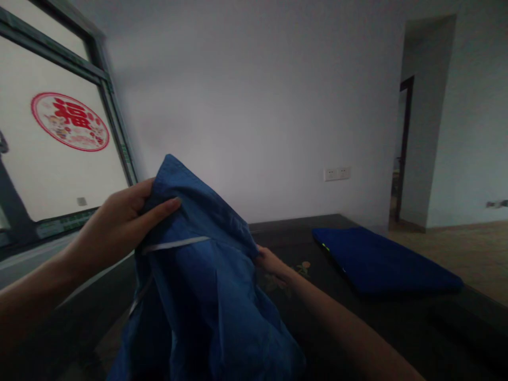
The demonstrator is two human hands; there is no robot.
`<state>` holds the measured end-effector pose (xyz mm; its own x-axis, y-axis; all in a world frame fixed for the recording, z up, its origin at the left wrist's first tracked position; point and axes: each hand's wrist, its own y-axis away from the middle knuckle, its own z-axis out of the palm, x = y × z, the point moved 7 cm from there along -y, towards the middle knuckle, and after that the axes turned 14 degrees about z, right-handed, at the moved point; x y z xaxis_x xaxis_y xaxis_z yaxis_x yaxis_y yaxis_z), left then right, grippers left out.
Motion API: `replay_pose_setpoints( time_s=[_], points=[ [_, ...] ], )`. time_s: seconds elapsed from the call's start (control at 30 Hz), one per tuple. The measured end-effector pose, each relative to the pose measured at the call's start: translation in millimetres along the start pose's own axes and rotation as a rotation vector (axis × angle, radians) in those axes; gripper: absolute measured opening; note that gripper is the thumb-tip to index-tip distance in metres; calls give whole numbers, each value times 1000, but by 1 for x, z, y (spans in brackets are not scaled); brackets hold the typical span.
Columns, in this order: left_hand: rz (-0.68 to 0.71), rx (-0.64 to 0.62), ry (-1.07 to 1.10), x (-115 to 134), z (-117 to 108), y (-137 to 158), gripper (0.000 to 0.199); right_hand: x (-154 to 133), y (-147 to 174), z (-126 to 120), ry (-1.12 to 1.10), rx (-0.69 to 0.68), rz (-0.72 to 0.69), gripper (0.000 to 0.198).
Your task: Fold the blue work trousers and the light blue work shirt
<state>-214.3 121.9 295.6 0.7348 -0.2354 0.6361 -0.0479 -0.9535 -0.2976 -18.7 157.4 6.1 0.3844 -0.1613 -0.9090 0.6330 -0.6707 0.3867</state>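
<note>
**Blue garment held up over a dark table**

A folded blue item [384, 262] is seen lying on the dark table [397, 317], well apart from the hands; a window [59, 132] with a red sticker [70, 121] stands at left. The blue garment [206, 286] is lifted above the table's near side. Its top edge is clamped in the left hand [123, 222], thumb laid over the cloth. The right hand [270, 262] is closed on the garment's far edge, fingers partly hidden.

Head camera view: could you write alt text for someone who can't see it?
A person's left hand grips the top of a blue garment held up over a dark table, while the right hand holds its far edge. A folded blue cloth lies on the table.
</note>
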Motion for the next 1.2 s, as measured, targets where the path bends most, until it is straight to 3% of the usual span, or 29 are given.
replay_pose_setpoints(
  time_s=[0.1,0.17,0.27,0.4,0.53,0.77,0.97,1.13,1.2],
  points=[
    [-3,5,-28,-22,0,-8,38,16,15,-66,-111,198,43,32],
    [-18,25,-94,-38,-1,-14,39,14,28,-98,-115,212,33,38],
    [-33,43,-203,-60,-1,-23,38,-1,46,-127,-115,159,54,43],
    [-34,67,-219,-81,0,-35,36,-38,66,-150,-28,154,38,46],
    [-24,65,-272,-91,-2,-44,37,-77,81,-175,115,294,0,45],
    [55,54,-321,-96,-5,-54,43,-127,99,-193,240,298,-59,44],
    [97,52,-418,-84,-6,-69,45,-142,99,-215,473,347,-63,43],
    [171,57,-616,-65,-22,-91,51,-167,77,-239,821,473,-109,26],
    [200,73,-653,-53,-29,-99,55,-185,72,-249,941,587,-120,24]
  ],
)
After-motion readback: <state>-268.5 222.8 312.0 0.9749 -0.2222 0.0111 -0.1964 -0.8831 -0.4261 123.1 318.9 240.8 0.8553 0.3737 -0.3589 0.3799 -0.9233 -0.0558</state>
